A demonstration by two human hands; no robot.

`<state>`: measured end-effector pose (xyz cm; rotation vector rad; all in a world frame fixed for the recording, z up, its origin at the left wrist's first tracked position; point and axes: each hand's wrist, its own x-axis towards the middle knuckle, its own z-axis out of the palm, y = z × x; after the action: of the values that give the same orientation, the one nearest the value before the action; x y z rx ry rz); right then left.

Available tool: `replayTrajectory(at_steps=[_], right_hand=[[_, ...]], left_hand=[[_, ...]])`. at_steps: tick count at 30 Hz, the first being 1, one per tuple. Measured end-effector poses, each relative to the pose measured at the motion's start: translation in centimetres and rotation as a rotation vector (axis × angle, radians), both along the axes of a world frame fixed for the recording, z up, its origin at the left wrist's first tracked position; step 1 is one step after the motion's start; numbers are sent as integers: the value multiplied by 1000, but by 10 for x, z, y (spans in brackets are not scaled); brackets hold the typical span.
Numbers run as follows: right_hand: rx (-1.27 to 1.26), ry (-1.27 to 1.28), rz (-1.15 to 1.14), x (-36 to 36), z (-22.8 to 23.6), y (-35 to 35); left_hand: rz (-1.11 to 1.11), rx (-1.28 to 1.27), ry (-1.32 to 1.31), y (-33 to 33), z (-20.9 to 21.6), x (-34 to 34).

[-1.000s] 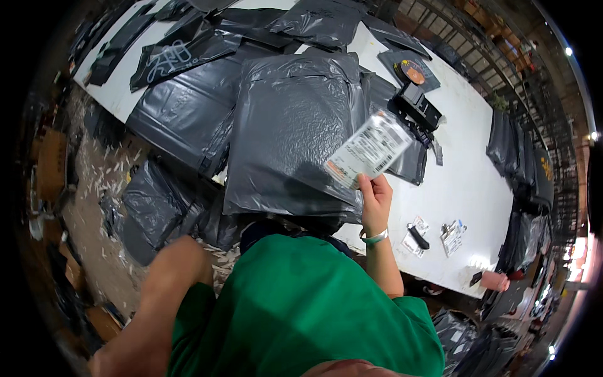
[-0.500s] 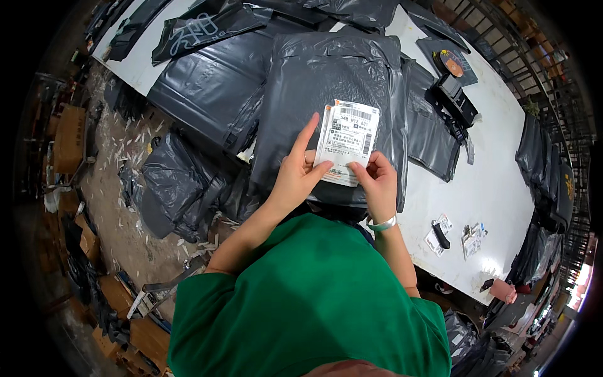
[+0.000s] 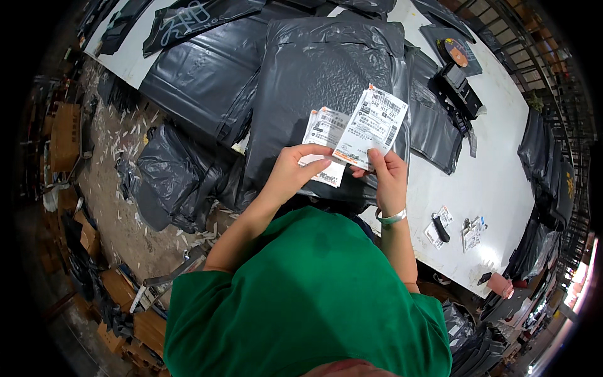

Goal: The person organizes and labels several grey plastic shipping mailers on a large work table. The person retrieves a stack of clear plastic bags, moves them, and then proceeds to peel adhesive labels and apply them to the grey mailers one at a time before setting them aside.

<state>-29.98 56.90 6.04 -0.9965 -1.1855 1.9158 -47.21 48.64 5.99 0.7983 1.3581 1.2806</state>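
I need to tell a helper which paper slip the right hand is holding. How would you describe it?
Start at the big grey plastic mailer bag lying on the white table. Just above its near edge two hands hold paper slips. The right hand pinches the upper label, a white barcoded slip tilted rightward, overlapping the lower slip in the left hand.

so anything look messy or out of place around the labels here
The labels themselves look fine: left hand and right hand hold two printed labels over a grey mailer bag. The floor beside the table is littered with white paper strips and slumped grey bags.
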Motion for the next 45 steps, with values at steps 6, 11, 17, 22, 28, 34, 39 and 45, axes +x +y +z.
replayTrajectory(at_steps=[6, 11, 17, 22, 28, 34, 39, 45], right_hand=[[-34, -36, 14, -4, -1, 2], [-93, -42, -15, -7, 0, 7], [-52, -27, 4, -10, 0, 11], [477, -238, -211, -21, -7, 11], [804, -301, 22, -33, 17, -6], [-319, 212, -15, -41, -12, 38], [424, -39, -40, -55, 40, 72], [982, -59, 357, -101, 50, 12]], left_hand=[[29, -6, 21, 6, 1, 1], [32, -14, 6, 9, 4, 1], [61, -20, -8, 11, 1, 0], [69, -15, -18, 13, 4, 1], [41, 128, 257, 13, 14, 0], [50, 173, -150, -5, 7, -21], [396, 288, -87, -33, 33, -75], [300, 314, 395, -14, 40, -50]])
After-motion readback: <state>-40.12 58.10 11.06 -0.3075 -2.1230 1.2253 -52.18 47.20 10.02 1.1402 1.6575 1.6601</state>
